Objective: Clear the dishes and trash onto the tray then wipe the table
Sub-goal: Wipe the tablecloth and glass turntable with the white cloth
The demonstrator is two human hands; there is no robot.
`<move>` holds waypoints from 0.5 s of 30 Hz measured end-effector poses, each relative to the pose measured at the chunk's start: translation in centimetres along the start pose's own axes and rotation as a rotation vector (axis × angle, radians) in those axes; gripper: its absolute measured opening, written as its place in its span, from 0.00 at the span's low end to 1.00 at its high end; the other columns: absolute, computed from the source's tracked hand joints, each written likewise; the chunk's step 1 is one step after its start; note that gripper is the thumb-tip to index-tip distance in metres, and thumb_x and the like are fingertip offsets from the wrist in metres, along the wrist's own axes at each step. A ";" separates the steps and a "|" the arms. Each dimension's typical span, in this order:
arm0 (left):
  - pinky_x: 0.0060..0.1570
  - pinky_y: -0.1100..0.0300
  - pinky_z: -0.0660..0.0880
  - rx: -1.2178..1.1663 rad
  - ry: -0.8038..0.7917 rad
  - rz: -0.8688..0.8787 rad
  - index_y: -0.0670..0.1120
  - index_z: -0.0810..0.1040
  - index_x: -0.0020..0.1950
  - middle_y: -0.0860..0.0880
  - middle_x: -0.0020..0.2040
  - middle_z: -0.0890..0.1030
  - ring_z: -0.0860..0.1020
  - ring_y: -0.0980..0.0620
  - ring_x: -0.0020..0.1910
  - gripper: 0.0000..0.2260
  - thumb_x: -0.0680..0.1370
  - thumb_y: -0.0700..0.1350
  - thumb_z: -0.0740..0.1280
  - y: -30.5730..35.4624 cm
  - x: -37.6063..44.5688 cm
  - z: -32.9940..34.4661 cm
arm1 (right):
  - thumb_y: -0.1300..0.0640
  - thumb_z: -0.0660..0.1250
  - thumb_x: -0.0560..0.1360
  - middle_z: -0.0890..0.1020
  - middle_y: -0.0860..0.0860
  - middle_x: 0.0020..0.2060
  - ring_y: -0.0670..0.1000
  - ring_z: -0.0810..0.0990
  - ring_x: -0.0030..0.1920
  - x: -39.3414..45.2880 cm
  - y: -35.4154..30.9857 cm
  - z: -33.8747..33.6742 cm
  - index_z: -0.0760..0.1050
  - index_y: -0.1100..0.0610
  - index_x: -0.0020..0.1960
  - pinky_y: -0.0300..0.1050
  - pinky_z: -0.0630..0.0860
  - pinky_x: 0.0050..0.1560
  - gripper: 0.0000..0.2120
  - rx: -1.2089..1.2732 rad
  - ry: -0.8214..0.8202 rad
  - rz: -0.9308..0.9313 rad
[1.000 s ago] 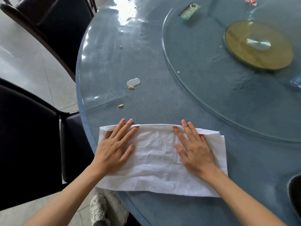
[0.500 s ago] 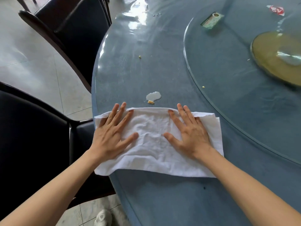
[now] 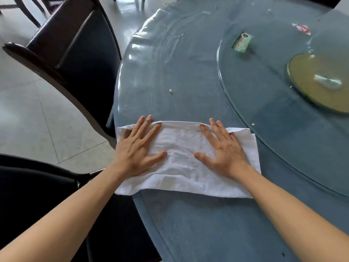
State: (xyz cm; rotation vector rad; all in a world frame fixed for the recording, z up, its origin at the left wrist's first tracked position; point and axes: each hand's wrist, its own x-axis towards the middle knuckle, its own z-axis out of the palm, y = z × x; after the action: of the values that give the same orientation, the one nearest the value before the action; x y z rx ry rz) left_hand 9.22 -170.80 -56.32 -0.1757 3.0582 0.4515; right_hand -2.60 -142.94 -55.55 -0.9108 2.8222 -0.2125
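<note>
Fingers (image 3: 146,127) of the left hand (image 3: 137,150) and of the right hand (image 3: 225,151) lie straight and spread, palms flat on the white cloth (image 3: 181,163). The cloth lies folded under both hands at the near left edge of the blue tabletop (image 3: 188,72), its left end overhanging. A crumb (image 3: 170,90) sits beyond it.

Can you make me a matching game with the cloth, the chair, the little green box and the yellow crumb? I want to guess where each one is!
Things:
1. cloth
2. chair
3. green box
4. crumb

Places:
A. on the round glass turntable
B. under both flat hands
C. on the floor beside the table
D. alone on the blue table, beyond the cloth

Pairs: 1-B, 2-C, 3-A, 4-D
</note>
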 end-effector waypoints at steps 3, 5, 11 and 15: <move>0.77 0.44 0.52 -0.128 -0.055 -0.134 0.57 0.44 0.82 0.52 0.81 0.35 0.33 0.53 0.79 0.45 0.68 0.73 0.48 2.5 0.3 -0.1 | 0.21 0.48 0.71 0.39 0.41 0.82 0.44 0.37 0.81 0.0 0.0 -0.2 0.41 0.35 0.81 0.56 0.48 0.80 0.43 -0.003 -0.013 0.012; 0.77 0.43 0.46 -0.212 -0.037 -0.270 0.51 0.45 0.82 0.48 0.81 0.34 0.32 0.49 0.79 0.50 0.66 0.75 0.47 5.3 0.5 0.5 | 0.21 0.48 0.70 0.39 0.41 0.82 0.45 0.38 0.81 0.1 0.0 -0.3 0.41 0.35 0.81 0.57 0.48 0.79 0.44 -0.001 -0.013 0.016; 0.75 0.34 0.48 -0.073 0.088 -0.403 0.42 0.48 0.82 0.37 0.81 0.43 0.40 0.40 0.80 0.59 0.64 0.82 0.51 8.6 1.4 2.2 | 0.20 0.48 0.70 0.38 0.42 0.82 0.46 0.38 0.82 0.7 0.5 -0.1 0.40 0.35 0.81 0.57 0.49 0.79 0.45 -0.014 0.000 0.015; 0.76 0.35 0.45 -0.055 0.074 -0.356 0.43 0.44 0.82 0.39 0.81 0.39 0.36 0.42 0.80 0.59 0.64 0.83 0.49 8.1 1.1 2.0 | 0.14 0.42 0.64 0.35 0.44 0.81 0.48 0.36 0.81 0.8 0.5 0.0 0.34 0.37 0.80 0.60 0.50 0.80 0.52 -0.013 -0.031 -0.010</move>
State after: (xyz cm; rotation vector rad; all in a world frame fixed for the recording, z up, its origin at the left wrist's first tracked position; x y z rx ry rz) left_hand 7.23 -162.64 -56.02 -0.7384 2.9892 0.5128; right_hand -3.51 -142.98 -55.70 -0.9225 2.7945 -0.1798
